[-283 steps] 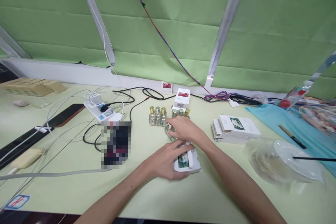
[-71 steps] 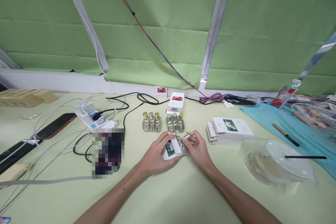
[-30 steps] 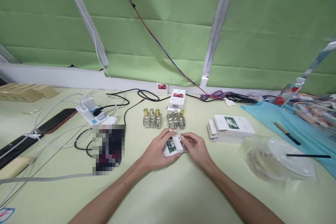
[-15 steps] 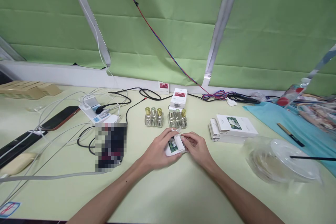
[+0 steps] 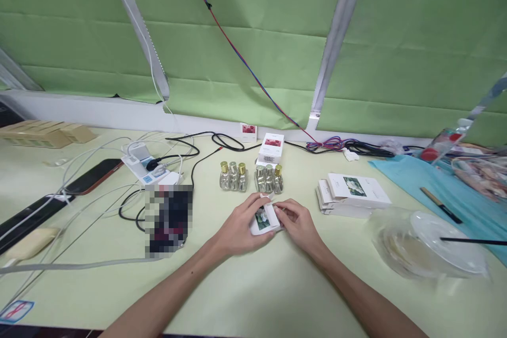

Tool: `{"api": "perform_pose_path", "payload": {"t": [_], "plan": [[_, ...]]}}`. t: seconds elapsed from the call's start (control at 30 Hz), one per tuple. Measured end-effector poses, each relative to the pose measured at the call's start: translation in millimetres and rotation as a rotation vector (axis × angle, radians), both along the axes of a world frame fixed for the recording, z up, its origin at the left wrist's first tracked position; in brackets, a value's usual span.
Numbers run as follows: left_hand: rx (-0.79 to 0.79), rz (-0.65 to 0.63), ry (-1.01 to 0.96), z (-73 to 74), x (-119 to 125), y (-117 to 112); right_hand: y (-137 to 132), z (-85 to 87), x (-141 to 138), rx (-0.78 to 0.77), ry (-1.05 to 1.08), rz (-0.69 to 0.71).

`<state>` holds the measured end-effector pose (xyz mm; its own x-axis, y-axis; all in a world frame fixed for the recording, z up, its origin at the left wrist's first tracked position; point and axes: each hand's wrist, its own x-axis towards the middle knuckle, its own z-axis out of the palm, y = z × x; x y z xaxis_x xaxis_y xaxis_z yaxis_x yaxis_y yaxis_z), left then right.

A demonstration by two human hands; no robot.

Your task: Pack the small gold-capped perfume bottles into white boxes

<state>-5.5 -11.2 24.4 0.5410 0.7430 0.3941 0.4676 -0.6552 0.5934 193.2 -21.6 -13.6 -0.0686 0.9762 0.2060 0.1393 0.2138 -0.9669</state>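
My left hand (image 5: 238,227) is closed around a small white carton (image 5: 267,223) with a white flower on green leaves printed on it, an end flap standing up at its far side. At the carton's right end, the bent fingers of my right hand (image 5: 299,223) are pinched together. A bit of something glassy shows under them, too covered to name. Just beyond the hands stand two clusters of little glass bottles: one (image 5: 233,179) with gold and silver caps on the left, another (image 5: 269,180) straight behind the carton.
White flower cartons (image 5: 372,193) lie stacked to the right. A red-printed box (image 5: 272,149) stands behind the bottles. Plastic-wrapped lidded bowl (image 5: 431,243), blue cloth (image 5: 404,174) and knife (image 5: 441,205) occupy the right side. Cables, a power strip (image 5: 148,169) and a phone (image 5: 95,175) spread leftward.
The whole view has shifted very slightly. Both hands keep the same hold at the carton, and nothing on the table has moved visibly.
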Motion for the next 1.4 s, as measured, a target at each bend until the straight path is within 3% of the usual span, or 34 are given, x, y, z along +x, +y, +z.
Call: {"api": "perform_pose_path", "payload": {"t": [1.0,1.4], "plan": [[-0.025,0.003,0.0,-2.5,-0.3,0.6,0.8,3.9,2.8,0.051,-0.159,0.124],[-0.011,-0.001,-0.022,-0.1,0.5,-1.0,0.5,-0.3,-1.1,-0.032,0.035,0.023]]}}
